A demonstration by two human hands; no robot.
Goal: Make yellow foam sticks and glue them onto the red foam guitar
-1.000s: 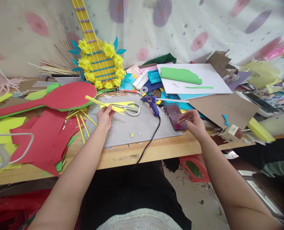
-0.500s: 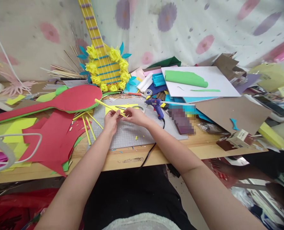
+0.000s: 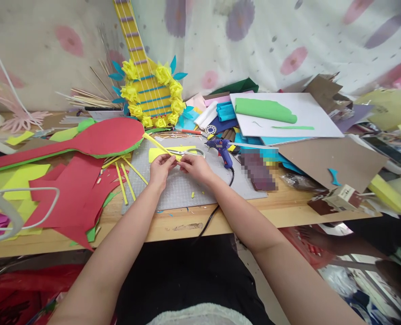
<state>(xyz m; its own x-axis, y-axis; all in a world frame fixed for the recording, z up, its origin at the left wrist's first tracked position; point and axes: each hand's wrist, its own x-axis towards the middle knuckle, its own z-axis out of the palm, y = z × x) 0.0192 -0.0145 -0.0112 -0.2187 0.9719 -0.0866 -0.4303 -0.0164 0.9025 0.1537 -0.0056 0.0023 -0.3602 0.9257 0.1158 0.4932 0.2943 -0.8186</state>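
Both hands meet over the grey cutting mat (image 3: 200, 183) near the front edge of the bench (image 3: 173, 223). The left hand (image 3: 160, 170) and the right hand (image 3: 195, 167) each pinch the near end of a long yellow paper strip (image 3: 158, 145), thumbs and fingertips closed on it from either side, so the grip of each is shut on the same piece. The strip runs up and away to the left, its far end reaching the rim of the red foam paddle shape (image 3: 95, 139); it seems to be held in two hands so that the thin length stays taut and straight rather than drooping.

Just behind the fingers lie the scissors (image 3: 188, 152), resting on a yellow paper sheet (image 3: 163, 153), close enough to be picked up without shifting. A blue glue gun (image 3: 222, 149) stands at the far right corner of the mat, nozzle pointing left, its black cord (image 3: 217, 203) trailing over the front edge. More yellow strips (image 3: 124, 174) fan out at the mat's left edge, over red foam offcuts (image 3: 75, 194). A yellow paper guitar (image 3: 149, 97) trimmed with paper flowers leans against the flowered cloth behind the far edge. Toward the right side sit a white board (image 3: 288, 119) carrying a green foam roll (image 3: 264, 110), and brown cardboard (image 3: 332, 158)
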